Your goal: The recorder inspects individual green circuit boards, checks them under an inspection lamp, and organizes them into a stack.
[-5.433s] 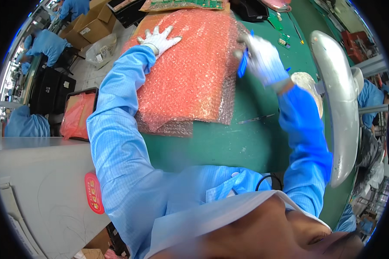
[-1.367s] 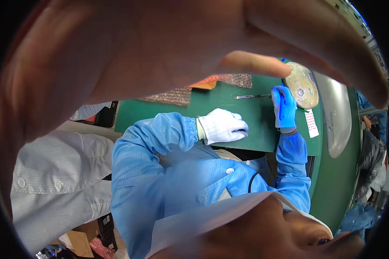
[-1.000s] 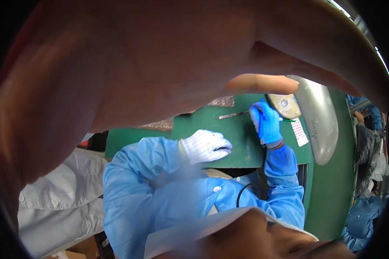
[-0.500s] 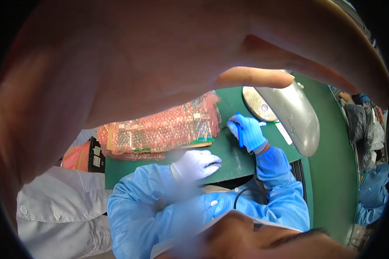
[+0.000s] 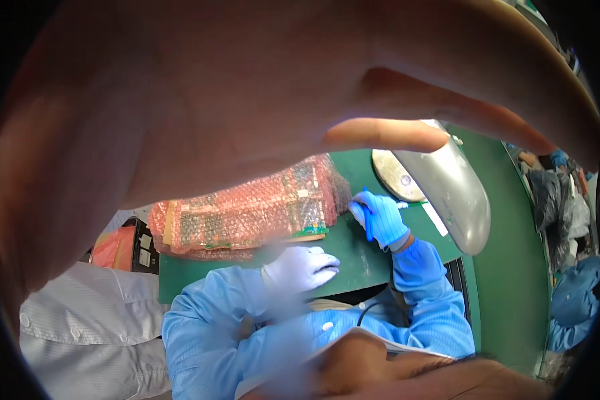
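My right hand [image 5: 387, 221], in a blue glove, is closed around a slim blue pen-shaped tool [image 5: 369, 227] above the green tabletop [image 5: 360, 263]. My left hand [image 5: 299, 270], in a white glove, rests near the table's front edge, fingers loosely bent and a little apart. No object shows in it. Beyond both hands lie green circuit boards [image 5: 307, 232] in pink bubble wrap [image 5: 247, 217]. The wrap's right end comes close to my right fingers. A large bare hand [image 5: 247, 100], apparently another person's, hangs close before the camera and covers the upper picture.
A rounded silver-grey object [image 5: 450, 193] stands beyond my right hand, beside a pale round disc [image 5: 397, 175]. A person in a white coat [image 5: 90, 327] is at my left. Dark bags [image 5: 547, 200] and a blue-sleeved person [image 5: 577, 303] are at the far right.
The table and wrapped boards sit slightly lower in the picture, as the view has shifted. My right hand keeps the pen-shaped tool, nearer the wrap's end. The bare hand still blocks the top.
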The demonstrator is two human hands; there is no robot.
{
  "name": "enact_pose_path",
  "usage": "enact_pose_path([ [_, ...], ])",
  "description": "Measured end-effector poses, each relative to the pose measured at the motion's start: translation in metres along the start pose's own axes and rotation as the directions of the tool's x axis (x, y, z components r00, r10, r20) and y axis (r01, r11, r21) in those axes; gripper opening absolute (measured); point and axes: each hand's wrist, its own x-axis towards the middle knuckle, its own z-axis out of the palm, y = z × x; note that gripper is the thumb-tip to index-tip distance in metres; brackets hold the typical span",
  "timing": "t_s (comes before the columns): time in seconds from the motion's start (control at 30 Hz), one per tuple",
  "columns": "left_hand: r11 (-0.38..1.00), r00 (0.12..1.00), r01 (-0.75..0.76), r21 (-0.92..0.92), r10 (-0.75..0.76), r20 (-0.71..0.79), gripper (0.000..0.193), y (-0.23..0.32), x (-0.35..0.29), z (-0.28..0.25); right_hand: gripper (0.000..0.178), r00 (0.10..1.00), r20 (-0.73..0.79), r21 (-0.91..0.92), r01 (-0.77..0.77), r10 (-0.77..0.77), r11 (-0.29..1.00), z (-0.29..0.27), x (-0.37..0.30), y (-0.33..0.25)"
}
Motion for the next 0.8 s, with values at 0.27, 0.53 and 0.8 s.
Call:
enact_pose_path([
  [0.27,0.992,0.991,0.116,0.042,-0.119,0.066,0.023,0.001,0.011,-0.005,0.015,0.996,0.07,-0.01,-0.051,0.052,0.999,-0.002,0.01,0.008],
  [0.53,0.996,0.996,0.083,0.014,-0.084,0.037,0.024,-0.003,0.013,-0.006,0.017,0.997,0.067,0.044,-0.042,0.039,0.998,-0.001,0.009,0.007],
  [0.8,0.998,0.998,0.056,0.016,-0.056,-0.012,0.024,-0.008,0.008,-0.003,0.017,0.992,0.108,0.038,-0.073,0.069,0.997,0.005,0.012,0.002],
])
